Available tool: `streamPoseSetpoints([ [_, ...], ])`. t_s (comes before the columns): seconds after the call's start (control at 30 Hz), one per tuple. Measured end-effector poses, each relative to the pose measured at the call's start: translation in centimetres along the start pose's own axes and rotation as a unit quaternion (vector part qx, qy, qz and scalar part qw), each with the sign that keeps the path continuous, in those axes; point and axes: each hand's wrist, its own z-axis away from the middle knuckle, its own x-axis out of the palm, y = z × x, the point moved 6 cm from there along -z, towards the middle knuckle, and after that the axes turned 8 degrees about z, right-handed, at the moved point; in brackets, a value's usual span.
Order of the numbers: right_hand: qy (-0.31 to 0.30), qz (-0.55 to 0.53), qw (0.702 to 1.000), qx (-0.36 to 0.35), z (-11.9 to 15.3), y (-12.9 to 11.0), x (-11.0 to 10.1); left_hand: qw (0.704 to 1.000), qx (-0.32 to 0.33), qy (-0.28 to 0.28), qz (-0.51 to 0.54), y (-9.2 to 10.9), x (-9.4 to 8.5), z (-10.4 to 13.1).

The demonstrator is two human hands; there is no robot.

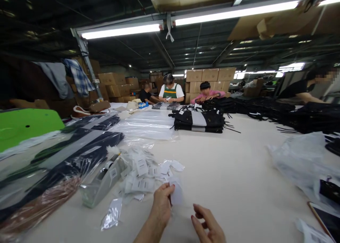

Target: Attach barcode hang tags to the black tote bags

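Observation:
Between the thumb and fingers of my left hand (162, 202) is a white tag (176, 193), held near the middle front of the table; its edge is blurred. My right hand (208, 224) hovers to the right of it, fingers bent and apart, with nothing in them. A loose heap of printed white tags (142, 167) lies just beyond my left hand. Beside the heap stands a clear tape dispenser (102, 181). A small clear packet (113, 213) rests on the table left of my left wrist.
Bagged dark garments (77, 154) cover the left side. Clear plastic bags (148, 124) and a folded black garment stack (199, 119) lie farther back. A crumpled bag (300, 158) and a phone (325, 218) are at right. Several people sit or stand around the table.

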Motion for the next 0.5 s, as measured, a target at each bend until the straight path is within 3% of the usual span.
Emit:
streamPoseSetpoints([
  [0.1, -0.038, -0.101, 0.989, 0.100, -1.1, -0.3, 2.0, 0.998, -0.028, -0.028, 0.055, -1.1, 0.4, 1.8],
  [0.17, -0.060, -0.145, 0.978, 0.141, -1.8, -0.7, 2.3, 0.998, -0.014, -0.062, 0.024, -1.0, 0.6, 2.7],
  [0.37, -0.090, -0.208, 0.966, 0.127, -3.0, -2.9, 1.8, 0.989, 0.024, -0.134, -0.057, -0.2, 1.1, 3.6],
  [0.5, -0.065, -0.289, 0.929, 0.222, -2.9, -1.9, 1.5, 0.986, -0.024, -0.155, -0.054, -1.4, 0.6, 3.3],
])
